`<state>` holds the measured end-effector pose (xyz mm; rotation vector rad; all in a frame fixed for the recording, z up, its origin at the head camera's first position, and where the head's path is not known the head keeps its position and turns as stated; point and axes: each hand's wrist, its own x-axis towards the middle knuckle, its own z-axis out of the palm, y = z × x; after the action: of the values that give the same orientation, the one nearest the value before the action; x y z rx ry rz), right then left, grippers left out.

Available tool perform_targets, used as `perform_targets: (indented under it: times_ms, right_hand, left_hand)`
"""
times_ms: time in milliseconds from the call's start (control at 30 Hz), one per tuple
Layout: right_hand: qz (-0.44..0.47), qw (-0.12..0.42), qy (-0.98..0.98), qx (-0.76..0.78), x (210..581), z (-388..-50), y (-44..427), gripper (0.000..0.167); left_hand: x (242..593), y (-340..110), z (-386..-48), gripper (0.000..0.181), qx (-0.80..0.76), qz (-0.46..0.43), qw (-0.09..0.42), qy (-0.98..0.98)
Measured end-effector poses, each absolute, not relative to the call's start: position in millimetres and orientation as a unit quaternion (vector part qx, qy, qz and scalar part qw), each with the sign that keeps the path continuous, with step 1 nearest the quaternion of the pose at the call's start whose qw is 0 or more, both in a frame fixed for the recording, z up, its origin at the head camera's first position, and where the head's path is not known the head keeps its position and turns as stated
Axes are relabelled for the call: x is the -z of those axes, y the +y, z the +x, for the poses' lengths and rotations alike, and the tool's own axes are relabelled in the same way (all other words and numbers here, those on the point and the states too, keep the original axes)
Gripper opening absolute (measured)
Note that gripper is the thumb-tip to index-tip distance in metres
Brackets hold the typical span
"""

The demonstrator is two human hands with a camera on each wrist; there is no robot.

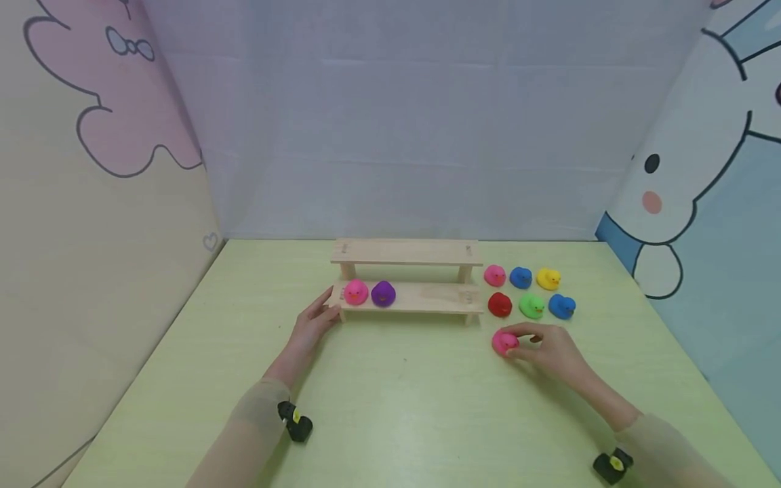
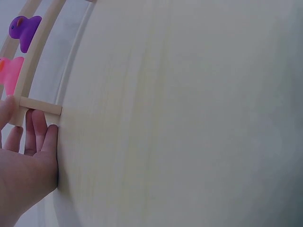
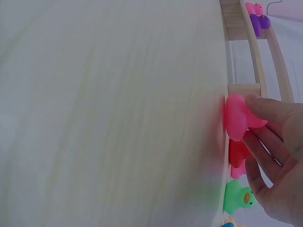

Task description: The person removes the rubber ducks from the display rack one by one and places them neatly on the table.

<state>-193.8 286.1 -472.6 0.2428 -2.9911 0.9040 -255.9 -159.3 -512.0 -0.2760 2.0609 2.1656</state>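
A small two-step wooden rack (image 1: 405, 252) stands at the middle of the table's back part. On its lower step sit a pink rubber duck (image 1: 356, 293) and a purple rubber duck (image 1: 383, 294), side by side toward the left. My left hand (image 1: 314, 320) grips the left end of that step, thumb and fingers about the board's end (image 2: 18, 113). To the right of the rack, my right hand (image 1: 552, 351) pinches another pink rubber duck (image 3: 236, 116) between thumb and fingers, low at the table. Part of this duck is hidden behind the fingers.
Right of the rack, two rows of rubber ducks rest on the table: pink (image 1: 495, 275), blue (image 1: 521, 278) and yellow (image 1: 548, 278) behind, red (image 1: 499, 305), green (image 1: 531, 306) and blue (image 1: 562, 307) in front. A pale cloth (image 1: 403, 135) hangs behind the table.
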Motion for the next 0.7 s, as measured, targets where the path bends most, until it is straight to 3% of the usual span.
perform_targets:
  times_ms: [700]
  right_hand:
    - [0.118, 0.006, -0.948, -0.295, 473.8, -191.0, 290.0, 0.039]
  left_hand:
    - [512.8, -159.4, -257.3, 0.058, -0.717, -0.098, 0.075, 0.686]
